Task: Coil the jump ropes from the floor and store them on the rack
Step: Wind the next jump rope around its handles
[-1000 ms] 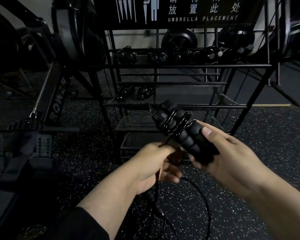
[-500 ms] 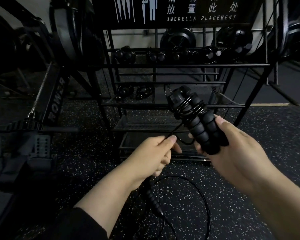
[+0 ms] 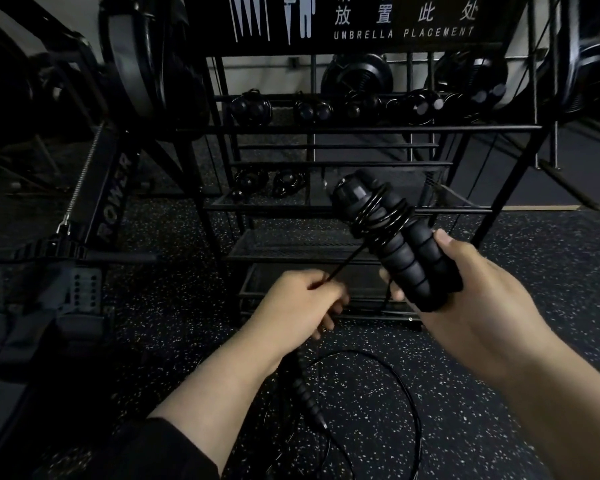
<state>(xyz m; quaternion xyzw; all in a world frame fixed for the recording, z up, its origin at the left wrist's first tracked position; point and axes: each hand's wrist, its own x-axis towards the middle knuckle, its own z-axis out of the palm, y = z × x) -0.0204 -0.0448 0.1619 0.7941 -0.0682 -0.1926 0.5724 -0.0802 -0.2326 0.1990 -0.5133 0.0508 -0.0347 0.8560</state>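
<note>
Your right hand [image 3: 478, 303] gripped both rope handles [image 3: 406, 251], cord wound round them; left hand [image 3: 298, 306] pinched the cord [image 3: 343, 263] taut, w/ rack [image 3: 361, 128] behind.

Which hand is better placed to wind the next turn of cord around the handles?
The left hand: it pinches the taut cord leading to the coil. The right hand is closed around the paired handles, steadying them.

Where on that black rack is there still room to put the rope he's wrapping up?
The mesh shelf under the middle one looks bare. The middle shelf is free right of its two coiled ropes, behind the handles in the right hand. The top rail is crowded with bundles.
</note>
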